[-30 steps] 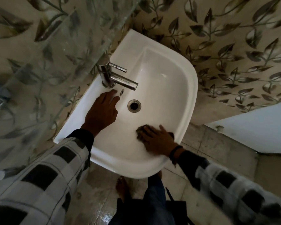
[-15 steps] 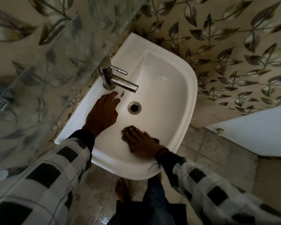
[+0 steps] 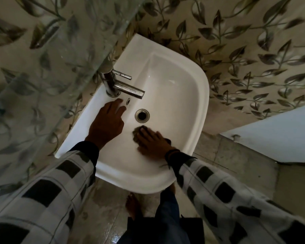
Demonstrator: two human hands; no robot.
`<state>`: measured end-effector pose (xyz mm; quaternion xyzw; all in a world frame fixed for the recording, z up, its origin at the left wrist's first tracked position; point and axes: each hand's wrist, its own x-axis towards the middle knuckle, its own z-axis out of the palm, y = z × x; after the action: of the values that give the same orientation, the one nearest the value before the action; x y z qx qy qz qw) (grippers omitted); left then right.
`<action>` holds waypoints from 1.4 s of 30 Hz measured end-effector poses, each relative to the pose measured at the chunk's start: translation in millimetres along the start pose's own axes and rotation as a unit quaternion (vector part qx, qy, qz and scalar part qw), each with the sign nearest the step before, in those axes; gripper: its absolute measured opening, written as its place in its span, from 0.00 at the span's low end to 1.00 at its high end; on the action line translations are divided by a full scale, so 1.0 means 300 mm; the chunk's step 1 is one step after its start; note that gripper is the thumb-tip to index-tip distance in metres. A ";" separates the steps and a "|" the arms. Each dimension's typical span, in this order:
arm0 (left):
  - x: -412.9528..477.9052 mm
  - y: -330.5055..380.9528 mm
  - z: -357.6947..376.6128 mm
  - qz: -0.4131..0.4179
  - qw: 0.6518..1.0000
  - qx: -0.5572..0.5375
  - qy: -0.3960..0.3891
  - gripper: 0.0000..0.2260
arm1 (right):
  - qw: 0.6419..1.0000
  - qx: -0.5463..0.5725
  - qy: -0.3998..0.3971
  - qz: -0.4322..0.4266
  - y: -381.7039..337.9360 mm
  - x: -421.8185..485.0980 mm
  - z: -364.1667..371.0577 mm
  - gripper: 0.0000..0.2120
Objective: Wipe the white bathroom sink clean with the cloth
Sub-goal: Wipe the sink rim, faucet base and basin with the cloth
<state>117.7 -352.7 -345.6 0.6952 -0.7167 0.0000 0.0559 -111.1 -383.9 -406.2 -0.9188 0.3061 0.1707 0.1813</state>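
The white sink [image 3: 188, 95] fills the middle of the view, with a round drain [image 3: 142, 115] in its bowl. My right hand [image 3: 152, 143] lies flat in the bowl just below the drain and presses a dark cloth [image 3: 137, 132] against the porcelain; only the cloth's front edge shows past my fingertips. My left hand [image 3: 106, 120] rests flat on the sink's left ledge, fingers spread, tips close to the small overflow hole beside the tap base. It holds nothing.
A chrome tap [image 3: 120, 85] with a lever stands on the left ledge, its spout over the bowl. Leaf-patterned wall tiles surround the sink. A glass panel [image 3: 48, 64] runs along the left. A pale door or panel [image 3: 278, 136] is at right. A bare foot [image 3: 133, 207] stands on wet floor.
My right hand has slid the cloth from the bowl's near right side leftward and up to just below the drain. My left hand has stayed on the ledge.
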 end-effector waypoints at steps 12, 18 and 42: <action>-0.001 -0.004 0.007 -0.001 1.000 -0.008 0.013 0.20 | 0.997 0.061 -0.007 0.056 -0.036 -0.023 0.020 0.30; -0.002 -0.002 0.005 -0.011 1.000 -0.005 -0.003 0.21 | 0.967 0.250 -0.052 0.002 -0.105 -0.130 -0.045 0.21; -0.005 -0.012 0.016 -0.006 1.000 -0.009 -0.006 0.20 | 0.939 0.259 -0.028 0.226 0.243 0.091 -0.308 0.16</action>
<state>120.8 -351.8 -350.8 0.6986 -0.7131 -0.0106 0.0583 -117.3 -492.5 -353.5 -0.7414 0.5345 0.1476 0.3779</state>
